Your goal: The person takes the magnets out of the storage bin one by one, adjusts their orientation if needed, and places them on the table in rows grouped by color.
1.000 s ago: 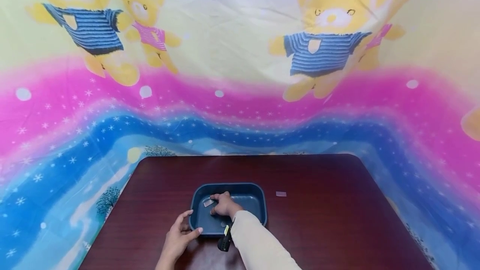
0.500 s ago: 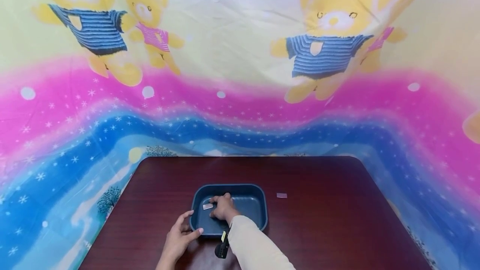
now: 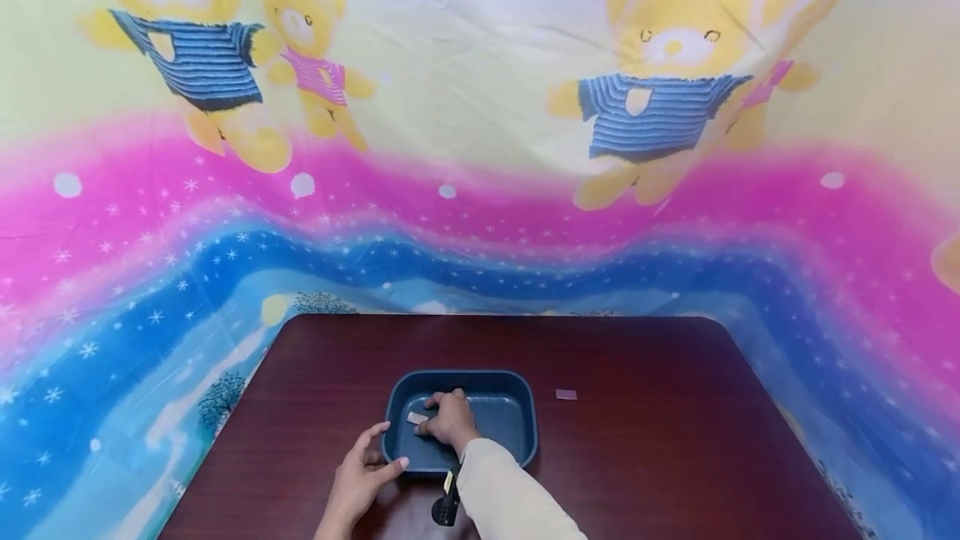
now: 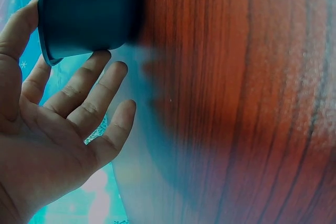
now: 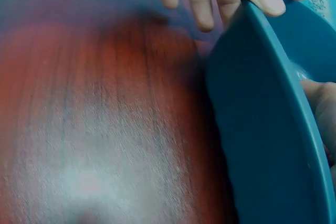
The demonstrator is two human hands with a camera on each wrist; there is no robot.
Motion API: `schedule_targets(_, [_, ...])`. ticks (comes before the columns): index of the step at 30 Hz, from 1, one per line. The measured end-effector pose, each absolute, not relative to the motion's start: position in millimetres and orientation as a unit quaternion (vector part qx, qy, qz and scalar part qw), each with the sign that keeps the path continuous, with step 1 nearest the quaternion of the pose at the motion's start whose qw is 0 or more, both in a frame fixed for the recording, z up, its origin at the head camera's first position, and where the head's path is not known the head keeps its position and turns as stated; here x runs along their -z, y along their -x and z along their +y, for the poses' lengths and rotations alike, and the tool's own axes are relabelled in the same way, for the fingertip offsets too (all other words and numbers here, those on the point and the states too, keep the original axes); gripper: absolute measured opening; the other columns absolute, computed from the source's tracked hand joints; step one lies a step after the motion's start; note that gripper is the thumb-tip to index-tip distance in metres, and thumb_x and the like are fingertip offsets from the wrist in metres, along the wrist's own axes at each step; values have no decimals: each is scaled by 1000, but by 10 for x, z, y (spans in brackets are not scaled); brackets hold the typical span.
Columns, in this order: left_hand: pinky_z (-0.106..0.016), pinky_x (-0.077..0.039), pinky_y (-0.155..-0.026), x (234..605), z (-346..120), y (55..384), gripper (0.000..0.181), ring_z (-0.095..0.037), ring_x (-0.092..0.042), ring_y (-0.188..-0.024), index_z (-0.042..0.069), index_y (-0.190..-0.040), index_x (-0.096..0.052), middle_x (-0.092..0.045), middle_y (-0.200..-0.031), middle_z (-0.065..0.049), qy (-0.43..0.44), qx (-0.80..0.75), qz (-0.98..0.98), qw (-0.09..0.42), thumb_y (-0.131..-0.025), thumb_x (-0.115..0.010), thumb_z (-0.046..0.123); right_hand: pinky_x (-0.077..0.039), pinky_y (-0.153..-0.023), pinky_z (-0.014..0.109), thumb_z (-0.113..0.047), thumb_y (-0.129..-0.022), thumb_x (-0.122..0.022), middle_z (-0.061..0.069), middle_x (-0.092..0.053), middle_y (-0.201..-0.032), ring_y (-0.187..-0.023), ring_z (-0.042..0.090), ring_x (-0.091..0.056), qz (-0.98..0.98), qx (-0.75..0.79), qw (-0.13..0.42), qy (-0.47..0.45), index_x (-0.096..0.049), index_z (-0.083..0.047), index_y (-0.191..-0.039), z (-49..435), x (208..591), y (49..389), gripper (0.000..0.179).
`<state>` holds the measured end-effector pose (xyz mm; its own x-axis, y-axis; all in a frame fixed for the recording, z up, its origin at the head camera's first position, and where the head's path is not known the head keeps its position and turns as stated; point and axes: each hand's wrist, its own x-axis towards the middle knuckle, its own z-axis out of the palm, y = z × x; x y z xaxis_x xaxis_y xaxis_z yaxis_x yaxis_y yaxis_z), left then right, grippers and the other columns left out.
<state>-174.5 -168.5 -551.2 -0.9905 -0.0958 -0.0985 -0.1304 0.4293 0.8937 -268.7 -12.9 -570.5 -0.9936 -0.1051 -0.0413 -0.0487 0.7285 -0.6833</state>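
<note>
A dark blue rectangular tray with rounded corners stands on the table. My left hand holds its near left corner, thumb on the front rim and index finger on the left rim. In the left wrist view the other fingers are spread loosely outside the tray. My right hand is inside the tray and pinches a small pale rectangular piece between thumb and index finger. What the piece is cannot be told. In the right wrist view, the tray wall hides most of that hand.
A thin, pale pinkish rectangle lies on the dark red-brown table, right of the tray. A cloth with printed bears hangs behind and around the table. A black wrist camera sits by the right sleeve.
The small pale piece has turned and shifted slightly toward me within the tray, along with the right fingers. My left hand stays at the corner. The head view has shifted slightly.
</note>
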Motion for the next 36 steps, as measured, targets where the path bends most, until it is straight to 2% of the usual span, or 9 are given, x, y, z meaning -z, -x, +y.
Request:
schedule_targets(3, [-36, -45, -64, 5503, -1684, 1740, 67, -16, -62, -70, 10, -133, -47, -68, -84, -9, 64, -531, 845, 15, -75, -79, 24, -43, -69, 39, -26, -67, -84, 8, -47, -94, -79, 25, -49, 932, 358, 35, 38, -72, -19, -95, -143, 5702, 2672, 32])
schedule_targets(9, [-36, -44, -63, 5507, -1689, 1745, 67, -16, -61, -69, 11, -133, -48, -67, -83, -8, 63, -523, 850, 10, -75, -78, 25, -45, -68, 37, -17, -70, -82, 3, -48, -87, -77, 24, -52, 934, 355, 4, 33, -73, -20, -80, -139, 5703, 2651, 14])
schedule_targets(15, [-35, -44, -63, 5517, -1684, 1739, 66, -16, -60, -68, 12, -132, -49, -67, -81, -7, 64, -520, 852, 3, -75, -79, 24, -43, -66, 36, -15, -67, -83, 2, -45, -81, -74, 24, -51, 940, 336, -6, 53, -67, -17, -73, -129, 5673, 2645, 17])
schedule_targets(21, [-35, -44, -62, 5533, -1680, 1733, 67, -16, -60, -68, 12, -133, -48, -67, -81, -6, 68, -523, 850, 15, -76, -78, 26, -44, -65, 36, -16, -68, -82, 2, -44, -80, -70, 22, -50, 941, 333, 10, 59, -62, -16, -67, -95, 5681, 2660, 20])
schedule_targets(25, [-36, -45, -62, 5532, -1685, 1735, 68, -16, -60, -69, 11, -134, -47, -67, -82, -7, 71, -526, 847, 27, -76, -78, 27, -42, -61, 30, -14, -69, -81, -1, -46, -77, -66, 15, -46, 933, 349, 28, 88, -62, -17, -60, -56, 5690, 2680, 22])
schedule_targets(30, [-35, -44, -60, 5521, -1691, 1730, 69, -17, -60, -68, 10, -135, -46, -66, -80, -6, 75, -527, 846, 35, -76, -78, 29, -41, -54, 25, -5, -72, -77, -7, -55, -65, -58, 7, -46, 882, 457, 47, 110, -65, -10, -65, -9, 5649, 2704, 15])
schedule_targets(36, [-35, -45, -59, 5493, -1680, 1736, 70, -18, -60, -66, 9, -135, -45, -66, -79, -6, 73, -535, 841, 36, -76, -78, 28, -41, -55, 26, 0, -75, -73, -2, -58, -66, -58, 8, -48, 821, 554, 63, 120, -64, -2, -73, 59, 5518, 2733, 10])
